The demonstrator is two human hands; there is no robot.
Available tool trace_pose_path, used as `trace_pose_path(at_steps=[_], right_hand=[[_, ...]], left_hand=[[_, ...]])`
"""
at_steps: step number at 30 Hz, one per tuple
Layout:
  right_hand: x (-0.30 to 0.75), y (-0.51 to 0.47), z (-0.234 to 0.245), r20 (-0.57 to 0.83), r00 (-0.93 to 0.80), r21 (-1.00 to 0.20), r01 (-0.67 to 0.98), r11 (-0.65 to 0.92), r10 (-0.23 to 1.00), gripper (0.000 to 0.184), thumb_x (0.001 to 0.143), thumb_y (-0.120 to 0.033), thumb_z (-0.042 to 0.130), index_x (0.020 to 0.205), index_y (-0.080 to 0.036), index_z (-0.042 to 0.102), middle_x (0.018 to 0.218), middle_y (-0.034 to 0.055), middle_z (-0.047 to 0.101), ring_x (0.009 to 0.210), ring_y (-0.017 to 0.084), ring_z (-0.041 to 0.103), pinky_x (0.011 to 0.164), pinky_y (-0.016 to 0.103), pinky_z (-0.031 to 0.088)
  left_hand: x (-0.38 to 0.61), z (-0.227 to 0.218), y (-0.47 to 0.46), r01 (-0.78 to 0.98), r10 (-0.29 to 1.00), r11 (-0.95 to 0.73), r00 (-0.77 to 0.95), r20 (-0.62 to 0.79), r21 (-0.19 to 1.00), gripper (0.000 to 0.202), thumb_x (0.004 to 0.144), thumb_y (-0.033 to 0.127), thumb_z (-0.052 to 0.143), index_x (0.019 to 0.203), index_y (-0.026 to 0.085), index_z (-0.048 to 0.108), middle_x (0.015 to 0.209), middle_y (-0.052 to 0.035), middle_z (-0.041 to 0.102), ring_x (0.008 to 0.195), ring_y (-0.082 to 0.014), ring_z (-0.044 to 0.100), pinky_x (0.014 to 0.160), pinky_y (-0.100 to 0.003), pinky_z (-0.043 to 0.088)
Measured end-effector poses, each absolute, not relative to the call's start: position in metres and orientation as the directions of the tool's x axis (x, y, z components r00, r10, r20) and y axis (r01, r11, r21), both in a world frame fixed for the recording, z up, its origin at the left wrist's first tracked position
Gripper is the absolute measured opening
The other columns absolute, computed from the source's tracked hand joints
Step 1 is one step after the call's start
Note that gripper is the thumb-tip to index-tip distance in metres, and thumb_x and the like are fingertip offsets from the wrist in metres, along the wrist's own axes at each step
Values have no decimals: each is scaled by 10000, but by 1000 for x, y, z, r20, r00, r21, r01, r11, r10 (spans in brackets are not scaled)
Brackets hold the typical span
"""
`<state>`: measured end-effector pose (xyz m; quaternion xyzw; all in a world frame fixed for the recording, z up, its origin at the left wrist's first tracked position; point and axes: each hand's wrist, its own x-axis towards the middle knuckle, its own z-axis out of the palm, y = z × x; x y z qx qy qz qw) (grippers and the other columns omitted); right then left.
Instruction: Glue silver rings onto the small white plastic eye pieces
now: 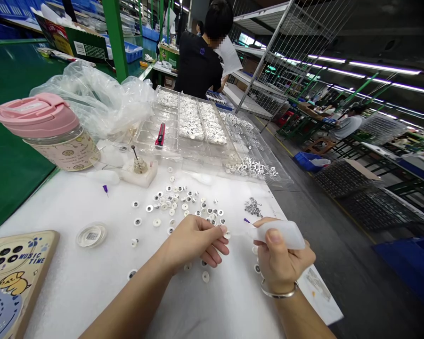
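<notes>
My left hand [194, 245] pinches a small white disc [226, 234] at its fingertips, partly hidden by them. My right hand [281, 259] squeezes a white plastic applicator bottle [282, 234] with a thin purple nozzle [246, 220], whose tip points towards the left fingertips without touching them. Several white discs with dark centres [176, 205] lie scattered on the white foam sheet [92, 282] beyond and beneath my hands. A small heap of metal parts [252, 207] sits just above my right hand. A metal bangle [279, 291] circles my right wrist.
A clear compartment tray [183, 150] holds more discs, with a red utility knife [159, 134] inside. At the left stand a pink-lidded tumbler [49, 132], a small glass jar [140, 165] and a plastic bag [92, 101]. A phone case [14, 282] lies lower left. A co-worker [199, 56] stands beyond.
</notes>
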<state>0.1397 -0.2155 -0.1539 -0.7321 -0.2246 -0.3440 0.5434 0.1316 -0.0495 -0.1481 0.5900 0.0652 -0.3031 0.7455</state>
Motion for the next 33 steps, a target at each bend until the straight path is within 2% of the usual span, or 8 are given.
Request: trace_pose_path(at_steps=[3,8,14,20,27,33], right_hand=[[140,-216,-153,742,668,-650,697,-304,-55,182,770,-109,529,595,-116,578,629,10,588,466,80,512,402,214,404],[143,-210,-151,704,687,-710,690,-142,-179,220,781,-141,519,566,-108,551,651,32,598,417,78,474,325,211,335],[147,-208,-148,702,681,-707,701,-88,-209,212,782,-147,517,585,-95,575,625,44,593,382,76,453,273,195,308],[146,-209,-146,659,723,-747,661,-73,-208,209,795,-158,507,613,-96,588,635,45,587,385,67,442,285,188,306],[147,-210,-148,616,761,-787,608,-107,-203,196,778,-191,535,625,-103,620,606,45,587,422,89,485,289,180,307],[147,-211,-147,603,776,-798,582,-156,-187,216,776,-224,539,610,-106,611,580,39,581,387,82,462,285,185,310]], left_hand=[[132,-147,-50,528,-374,121,809,-454,841,396,735,435,584,743,42,634,723,-117,640,477,-110,558,429,-174,463],[129,-144,-51,510,-370,133,821,-435,850,385,743,434,575,751,54,636,757,-109,643,494,-112,571,451,-176,477],[130,-147,-50,460,-353,116,848,-396,880,399,748,469,558,731,82,653,752,-91,643,524,-130,586,477,-196,495],[129,-145,-49,437,-323,54,859,-398,898,404,746,490,554,707,105,667,586,-63,607,520,-142,587,506,-210,507],[128,-145,-49,430,-317,26,860,-400,903,394,744,485,559,717,106,663,595,-65,610,525,-146,587,523,-227,514],[126,-144,-50,374,-312,5,882,-354,927,377,752,464,551,701,105,654,601,-64,612,535,-150,593,512,-214,507]])
